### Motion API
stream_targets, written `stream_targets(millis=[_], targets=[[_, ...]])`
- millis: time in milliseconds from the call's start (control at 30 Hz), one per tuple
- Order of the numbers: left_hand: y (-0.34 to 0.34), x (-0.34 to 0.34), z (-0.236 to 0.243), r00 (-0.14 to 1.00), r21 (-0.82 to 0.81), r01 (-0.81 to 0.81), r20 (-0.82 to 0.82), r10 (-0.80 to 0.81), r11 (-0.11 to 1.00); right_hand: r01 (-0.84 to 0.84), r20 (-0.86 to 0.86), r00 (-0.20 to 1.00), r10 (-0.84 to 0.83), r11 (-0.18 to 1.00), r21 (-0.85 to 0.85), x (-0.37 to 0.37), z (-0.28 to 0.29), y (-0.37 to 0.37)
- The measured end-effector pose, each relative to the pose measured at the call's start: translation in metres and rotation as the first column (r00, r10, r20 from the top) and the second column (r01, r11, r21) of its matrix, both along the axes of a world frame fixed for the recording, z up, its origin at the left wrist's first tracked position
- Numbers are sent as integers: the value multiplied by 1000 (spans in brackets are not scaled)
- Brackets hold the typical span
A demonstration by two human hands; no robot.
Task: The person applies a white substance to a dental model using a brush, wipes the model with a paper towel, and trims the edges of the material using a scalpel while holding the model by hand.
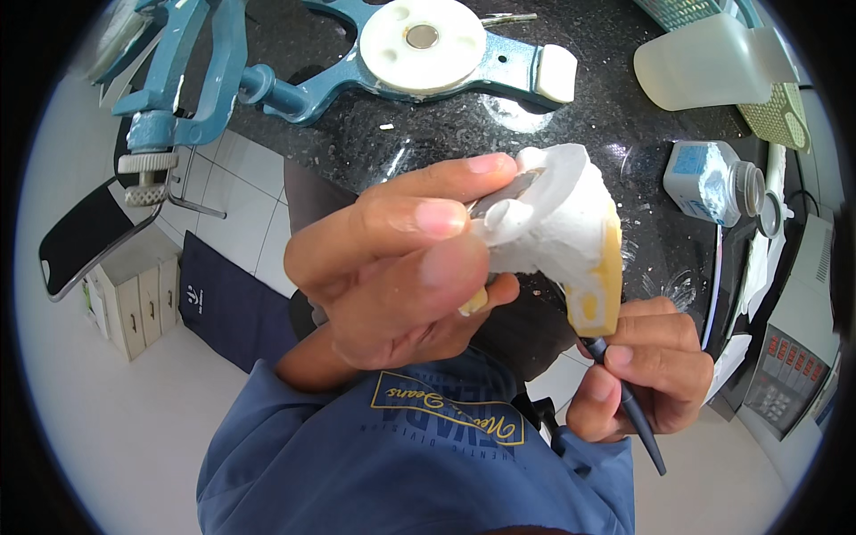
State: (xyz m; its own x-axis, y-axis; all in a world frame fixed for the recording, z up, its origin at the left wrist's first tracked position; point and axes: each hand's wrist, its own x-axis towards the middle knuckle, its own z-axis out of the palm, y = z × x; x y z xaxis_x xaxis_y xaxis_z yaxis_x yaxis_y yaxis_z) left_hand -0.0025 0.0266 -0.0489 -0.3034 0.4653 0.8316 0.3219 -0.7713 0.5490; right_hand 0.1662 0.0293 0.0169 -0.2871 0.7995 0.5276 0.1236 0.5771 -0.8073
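Note:
My left hand (401, 259) is closed on a white plaster dental model (571, 214) with a yellow base (608, 281), held up above the dark counter's near edge. Its fingers and thumb grip the side where a few tooth shapes and a greyish metal-looking piece (513, 192) show. Below the yellow base, my right hand (646, 366) pinches a slim dark tool (637, 419) between thumb and fingers. The tapered tail of the tool points down toward my body. Its working end passes behind the model and is hidden, so I cannot tell whether it touches.
On the speckled counter (357, 152) lies a blue dental articulator (330, 94) with a round white plate (383, 62). A translucent bottle (695, 67) and a smaller jar (704, 183) lie at the right. A grey device (785, 348) stands far right; a chair (85, 236) is at left.

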Motion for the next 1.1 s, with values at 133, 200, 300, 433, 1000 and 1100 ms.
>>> stream_targets(millis=[133,200,300,433,1000,1100], targets=[[0,1,2,1000,-12,-9,-1,9,1000,15,-17,1000,-15,1000,8,-1,-1,-1],[0,2,3,1000,-13,-17,-10,17,1000,20,-18,1000,-20,1000,4,-1,0,-2],[1,4,3,999,-12,-37,-7,37,999,20,2,1000,-20,1000,1,-1,1,-2],[0,-4,1,987,-20,-45,-155,41,999,16,13,1000,-17,1000,12,-2,0,-1],[-7,-9,0,998,-118,-40,-47,35,992,-26,-73,997,23,999,-46,7,-2,-1],[-7,-7,0,999,-124,-36,-17,34,992,-24,-80,997,20,999,-41,7,-4,-2]])
